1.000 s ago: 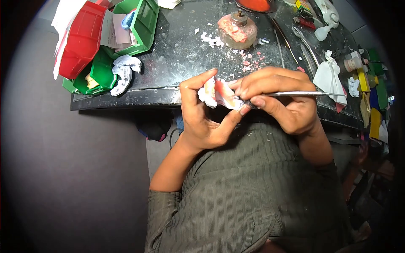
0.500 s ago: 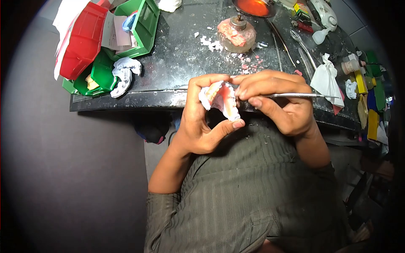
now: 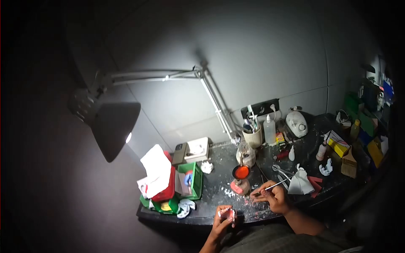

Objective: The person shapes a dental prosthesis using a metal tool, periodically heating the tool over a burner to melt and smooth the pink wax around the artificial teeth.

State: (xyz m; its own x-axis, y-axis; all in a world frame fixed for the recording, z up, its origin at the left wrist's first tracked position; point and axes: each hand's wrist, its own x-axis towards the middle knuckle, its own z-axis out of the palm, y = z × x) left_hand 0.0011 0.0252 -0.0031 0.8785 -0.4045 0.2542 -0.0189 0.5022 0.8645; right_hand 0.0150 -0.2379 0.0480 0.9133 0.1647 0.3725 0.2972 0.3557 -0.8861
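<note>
The right hand (image 3: 275, 197) has left the denture model (image 3: 227, 213), carrying its pinched metal instrument (image 3: 273, 184) toward the spirit lamp (image 3: 240, 182) near the bench's (image 3: 211, 192) front edge, while the left hand (image 3: 222, 221) grips the model.

We log: grey panelled wall (image 3: 253, 55); black articulated lamp (image 3: 112, 126) on long arm, lit, aimed down; dark desk (image 3: 211, 213) against wall; wall socket strip (image 3: 259, 109); surroundings dim.
</note>
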